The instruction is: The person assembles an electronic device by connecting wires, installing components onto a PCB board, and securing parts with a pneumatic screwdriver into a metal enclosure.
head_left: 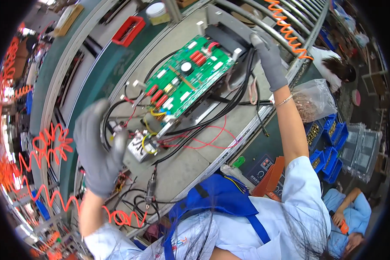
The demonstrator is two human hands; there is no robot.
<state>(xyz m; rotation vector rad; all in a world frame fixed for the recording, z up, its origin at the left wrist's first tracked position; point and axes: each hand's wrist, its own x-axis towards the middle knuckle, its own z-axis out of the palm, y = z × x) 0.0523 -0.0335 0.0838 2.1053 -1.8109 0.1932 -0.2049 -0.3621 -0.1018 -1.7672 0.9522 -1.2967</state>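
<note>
A metal-framed electronic unit with a green circuit board (190, 71) lies tilted across the workbench. My right hand (268, 58), in a grey glove, is at its far right end, beside the black cover (227, 39). Its fingers close at the bundle of black cables (242, 86) that loops down the unit's right side; the fingertips are partly hidden. My left hand (99, 149), also gloved in grey, hangs over the bench left of the unit, fingers apart and holding nothing. Near it sit a small white component (139, 146) with yellow wires and thin red wires (203, 145).
A red bin (128, 31) and a white tub (157, 13) stand beyond the unit. Coiled orange hoses (286, 28) hang at both sides. Blue parts trays (329, 151) and a plastic bag (314, 102) lie at right. An inline cable connector (151, 190) lies nearby. Other people work at right.
</note>
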